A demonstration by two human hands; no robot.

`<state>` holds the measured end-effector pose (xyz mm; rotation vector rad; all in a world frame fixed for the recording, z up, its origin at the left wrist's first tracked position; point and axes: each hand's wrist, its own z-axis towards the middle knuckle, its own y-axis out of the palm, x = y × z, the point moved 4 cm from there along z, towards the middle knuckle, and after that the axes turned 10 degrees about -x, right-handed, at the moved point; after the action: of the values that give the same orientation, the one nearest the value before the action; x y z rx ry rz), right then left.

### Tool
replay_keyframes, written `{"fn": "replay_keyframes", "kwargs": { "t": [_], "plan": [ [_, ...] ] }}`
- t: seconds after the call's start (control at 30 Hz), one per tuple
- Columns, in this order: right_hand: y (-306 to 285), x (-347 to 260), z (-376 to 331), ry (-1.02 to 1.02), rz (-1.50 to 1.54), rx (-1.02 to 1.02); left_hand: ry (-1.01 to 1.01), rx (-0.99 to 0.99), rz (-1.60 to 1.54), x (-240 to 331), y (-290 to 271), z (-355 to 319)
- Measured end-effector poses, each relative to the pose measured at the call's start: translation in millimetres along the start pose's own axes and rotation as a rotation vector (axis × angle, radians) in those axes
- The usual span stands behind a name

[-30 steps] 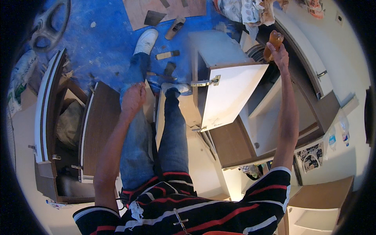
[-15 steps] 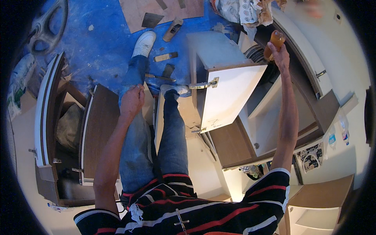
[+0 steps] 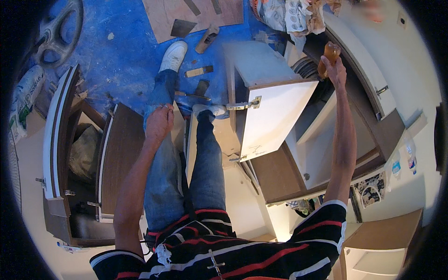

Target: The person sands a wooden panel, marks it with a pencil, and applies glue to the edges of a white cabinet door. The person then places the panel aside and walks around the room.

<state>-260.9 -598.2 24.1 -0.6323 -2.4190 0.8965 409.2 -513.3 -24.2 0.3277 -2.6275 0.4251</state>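
In my right hand (image 3: 335, 73) is an amber-brown plastic bottle (image 3: 332, 52), held at arm's length above the open cabinet on the right. The fingers wrap round the bottle's side. My left hand (image 3: 159, 122) rests by my bent knee with its fingers curled together. Whatever those fingers hold, if anything, is too small or hidden to make out. Nearest to the right hand stands a cabinet (image 3: 280, 175) with dark brown panels. Beside it is a cabinet box whose white door (image 3: 277, 116) carries metal hinges (image 3: 247, 104).
Several tools lie on the blue floor covering (image 3: 126, 37), among them a wooden hand plane (image 3: 206, 39) and a chisel-like tool (image 3: 192, 95). A brown board (image 3: 163, 21) lies farther off. More cabinet parts (image 3: 122, 158) stand at left, near a grey steering-wheel-shaped object (image 3: 58, 35).
The right hand keeps hold of the bottle and has shifted only slightly. My left hand stays by the knee, and the whole view has moved a little.
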Motion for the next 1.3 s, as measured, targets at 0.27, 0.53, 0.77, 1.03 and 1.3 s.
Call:
{"fn": "replay_keyframes", "kwargs": {
  "t": [0.27,0.53,0.77,1.03,1.3],
  "plan": [
    [12,-17,-16,-0.163,0.254,-0.120,0.002,-0.038,0.030,8,-3,0],
    [-1,-26,-23,-0.077,0.089,-0.060,-0.007,-0.031,0.012,10,-3,-1],
    [6,-36,-31,-0.180,0.125,-0.106,-0.036,-0.038,0.036,11,-3,1],
    [9,-31,-28,-0.160,0.043,-0.123,0.006,0.015,-0.031,15,-5,3],
    [2,-13,-10,-0.070,0.083,-0.055,-0.008,-0.021,0.008,16,-4,3]
  ]
}}
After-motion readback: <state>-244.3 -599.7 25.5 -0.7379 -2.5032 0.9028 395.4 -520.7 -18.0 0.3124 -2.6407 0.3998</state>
